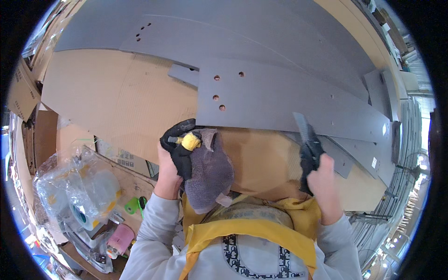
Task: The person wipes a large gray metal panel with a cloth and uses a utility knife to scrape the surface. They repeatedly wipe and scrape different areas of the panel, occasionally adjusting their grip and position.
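My left hand (pixel 174 157), in a partial black glove, holds a grey-purple towel (pixel 211 168) and a small tool with a yellow wrapped part (pixel 191 141) at the near edge of a grey panel (pixel 259 94) with several drilled holes. The towel hangs down in front of my yellow apron (pixel 252 227). To the right, my right hand (pixel 316 171), also with black glove material on it, grips a flat-bladed tool (pixel 303 127), its blade pointing away over the panel's near edge. Motion blurs this hand, and the tool's exact kind is unclear.
More grey panels (pixel 266 31) lie beyond on cardboard (pixel 122 87). At lower left, a side surface bears tape rolls in clear plastic (pixel 94 192), a green roll (pixel 132 205) and a pink bottle (pixel 120 239). Stacked sheets (pixel 407 147) stand at right.
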Available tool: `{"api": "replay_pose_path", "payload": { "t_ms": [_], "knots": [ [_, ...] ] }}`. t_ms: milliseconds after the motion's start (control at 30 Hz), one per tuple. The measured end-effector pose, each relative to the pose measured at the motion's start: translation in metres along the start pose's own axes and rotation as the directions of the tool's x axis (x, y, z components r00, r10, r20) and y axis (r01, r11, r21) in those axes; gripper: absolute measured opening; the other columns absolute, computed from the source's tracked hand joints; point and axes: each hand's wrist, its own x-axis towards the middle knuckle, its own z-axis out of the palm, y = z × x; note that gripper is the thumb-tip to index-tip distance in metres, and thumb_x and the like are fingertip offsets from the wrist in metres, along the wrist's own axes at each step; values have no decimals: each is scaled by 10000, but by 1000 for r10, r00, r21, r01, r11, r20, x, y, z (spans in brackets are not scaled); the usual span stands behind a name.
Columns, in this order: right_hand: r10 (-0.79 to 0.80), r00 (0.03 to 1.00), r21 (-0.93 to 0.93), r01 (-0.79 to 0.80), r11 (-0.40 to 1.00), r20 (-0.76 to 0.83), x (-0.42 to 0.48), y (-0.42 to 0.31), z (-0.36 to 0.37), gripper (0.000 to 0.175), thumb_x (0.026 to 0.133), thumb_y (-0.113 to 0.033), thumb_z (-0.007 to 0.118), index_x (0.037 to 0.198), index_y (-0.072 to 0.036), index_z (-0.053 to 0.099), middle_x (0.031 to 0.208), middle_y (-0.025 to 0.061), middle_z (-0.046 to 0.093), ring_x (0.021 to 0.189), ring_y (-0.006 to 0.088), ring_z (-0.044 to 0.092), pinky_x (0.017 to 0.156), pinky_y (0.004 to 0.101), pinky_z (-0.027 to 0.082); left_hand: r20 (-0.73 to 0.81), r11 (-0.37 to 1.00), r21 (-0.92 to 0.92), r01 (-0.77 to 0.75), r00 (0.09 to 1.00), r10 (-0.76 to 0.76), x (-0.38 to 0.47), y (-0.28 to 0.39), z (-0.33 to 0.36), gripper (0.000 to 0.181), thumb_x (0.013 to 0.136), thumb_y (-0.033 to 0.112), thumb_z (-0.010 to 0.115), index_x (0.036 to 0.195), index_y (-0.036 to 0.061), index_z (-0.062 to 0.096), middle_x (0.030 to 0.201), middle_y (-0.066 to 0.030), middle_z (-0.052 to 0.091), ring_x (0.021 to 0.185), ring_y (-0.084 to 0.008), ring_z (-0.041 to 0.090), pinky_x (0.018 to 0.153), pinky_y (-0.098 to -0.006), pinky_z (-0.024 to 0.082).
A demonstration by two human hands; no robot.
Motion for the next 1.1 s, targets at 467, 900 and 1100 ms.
{"api": "replay_pose_path", "payload": {
  "t_ms": [467,900,1100],
  "knots": [
    [-377,912,-35,387,921,161,4,-97,25,159,554,19,641,655,30,520,704,227,556,684,409,560,626,465,468,37,998,58,-38,999,36,-5,0,-3,322,804,36,627,1112,-49,585,997,-98,651,885,-155,618,819,-279,493],
    [-504,794,54,519,853,340,4,-156,43,129,638,-48,637,734,-8,560,730,187,578,707,358,602,624,432,504,-7,995,-96,-2,1000,1,-8,3,5,287,793,16,638,1073,-40,608,981,-92,652,868,-158,624,798,-279,501],
    [-565,750,219,521,825,344,0,-149,55,144,624,-91,626,718,-1,563,736,206,578,726,379,591,683,461,494,-19,974,223,-43,999,49,-5,-5,-17,282,874,166,571,1084,-21,584,1007,-84,632,895,-174,615,832,-307,495]
  ]
}}
